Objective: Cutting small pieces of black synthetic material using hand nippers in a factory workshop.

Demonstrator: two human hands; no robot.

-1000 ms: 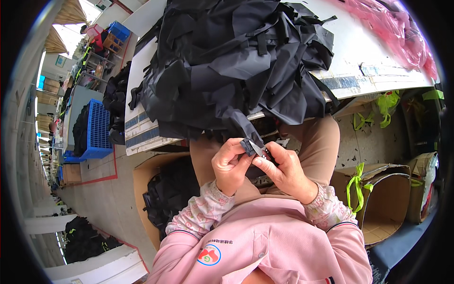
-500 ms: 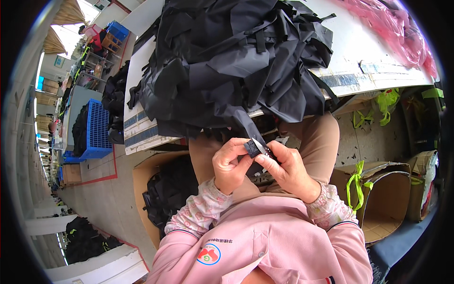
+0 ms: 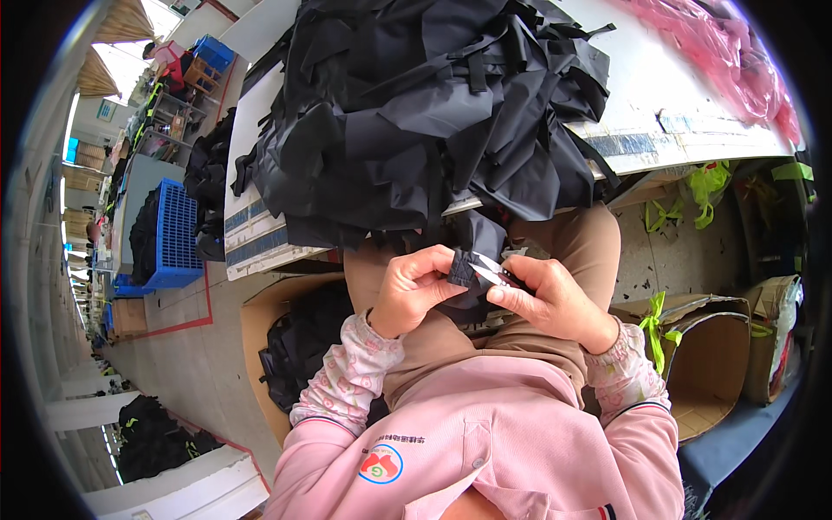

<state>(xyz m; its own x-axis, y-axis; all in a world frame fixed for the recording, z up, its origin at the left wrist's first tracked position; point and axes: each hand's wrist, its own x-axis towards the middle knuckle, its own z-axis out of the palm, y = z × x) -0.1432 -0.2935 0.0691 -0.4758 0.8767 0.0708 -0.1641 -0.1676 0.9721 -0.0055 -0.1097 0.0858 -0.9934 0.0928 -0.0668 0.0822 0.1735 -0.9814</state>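
My left hand (image 3: 411,291) pinches the folded end of a black fabric piece (image 3: 481,236) between thumb and fingers. Below that hand, more of the piece hangs over my lap. A pair of small thread snips (image 3: 487,270) is gripped in my right hand (image 3: 559,305), its silver blades pointing left at the folded end. Whether the blades touch the fabric I cannot tell. Just beyond my knees, a large heap of black cut fabric (image 3: 373,130) covers much of the white table (image 3: 641,113) and droops over its near edge.
A cardboard box (image 3: 260,334) with black fabric stands left of my legs, and another open carton (image 3: 706,373) stands at right. Pink plastic sheeting (image 3: 719,52) lies on the table's far right. A blue crate (image 3: 178,230) stands left; a person (image 3: 169,59) is far off.
The fabric piece has come off the heap's front and now hangs down between my hands and lap. My right hand has shifted right with the snips, and my left hand slightly left.
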